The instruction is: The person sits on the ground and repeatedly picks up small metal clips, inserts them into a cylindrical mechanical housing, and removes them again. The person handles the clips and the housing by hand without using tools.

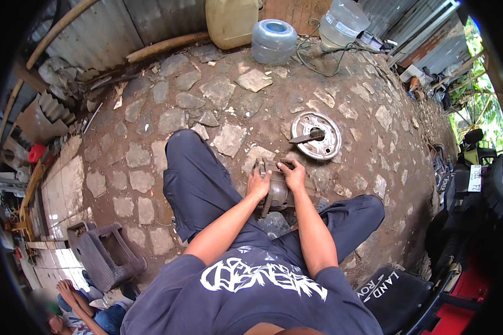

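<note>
Between my bent knees sits a brownish-grey cast metal part (279,196), rounded in the middle with flanged edges. My left hand (259,181) grips its far left edge, the fingers curled over the rim. On its far right side my right hand (293,174) presses with bent fingers and thumb close together. Whether a small piece lies under those fingertips I cannot make out. Just beyond my right hand a round, dirty white wheel rim (331,146) lies flat on the stones. A dark, flat-bladed tool (304,138) rests across its centre.
Uneven stone paving (212,92) surrounds me. A clear water jug (274,44), a yellowish jerrycan (229,25) and a green hose (318,70) are at the far side. A grey plastic stool (109,251) and another person (84,312) are lower left; a parked vehicle (464,262) is at right.
</note>
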The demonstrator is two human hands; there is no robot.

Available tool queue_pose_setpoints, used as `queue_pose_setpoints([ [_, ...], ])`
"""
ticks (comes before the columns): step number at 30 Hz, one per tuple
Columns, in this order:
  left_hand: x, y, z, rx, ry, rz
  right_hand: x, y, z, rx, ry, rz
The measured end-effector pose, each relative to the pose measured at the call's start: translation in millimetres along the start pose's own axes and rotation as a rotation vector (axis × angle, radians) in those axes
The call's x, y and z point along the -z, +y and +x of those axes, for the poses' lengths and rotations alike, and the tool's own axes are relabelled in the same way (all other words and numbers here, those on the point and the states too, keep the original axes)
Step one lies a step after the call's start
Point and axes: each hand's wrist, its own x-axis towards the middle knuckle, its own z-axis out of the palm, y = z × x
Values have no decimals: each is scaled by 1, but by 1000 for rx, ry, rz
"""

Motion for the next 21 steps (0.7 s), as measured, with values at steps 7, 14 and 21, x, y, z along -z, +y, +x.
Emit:
queue_pose_setpoints([
  [7,44,38,-21,-403,32,-525,-7,-76,-21,105,-63,41],
  [14,105,109,-35,-621,-152,-469,56,-178,-42,224,-308,271],
  [21,116,143,8,-638,-570,-224,82,-132,-13,70,-325,362],
])
